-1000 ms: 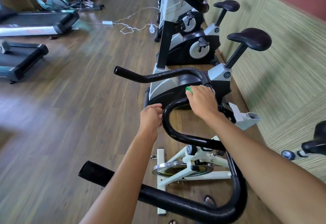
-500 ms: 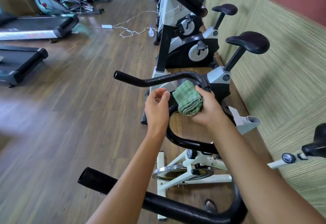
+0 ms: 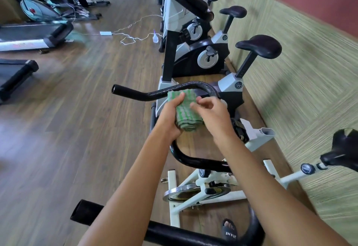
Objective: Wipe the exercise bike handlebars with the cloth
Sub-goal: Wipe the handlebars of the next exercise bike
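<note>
Left hand (image 3: 168, 118) grips the folded green-and-white checked cloth (image 3: 187, 116). The cloth's far edge meets the black curved metal handlebar (image 3: 139, 93) just beyond the grip. Right hand (image 3: 213, 116) is beside the cloth, fingers loosely curled; cannot tell if pinching.

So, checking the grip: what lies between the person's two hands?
A folded green-and-white checked cloth, gripped by the left hand, the right hand close beside it; head view.

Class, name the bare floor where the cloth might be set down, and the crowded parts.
Free: the wood floor left of the handlebars, short of the treadmills. Crowded: the bike row along the wall, and the white cable with spray bottle ahead.
</note>
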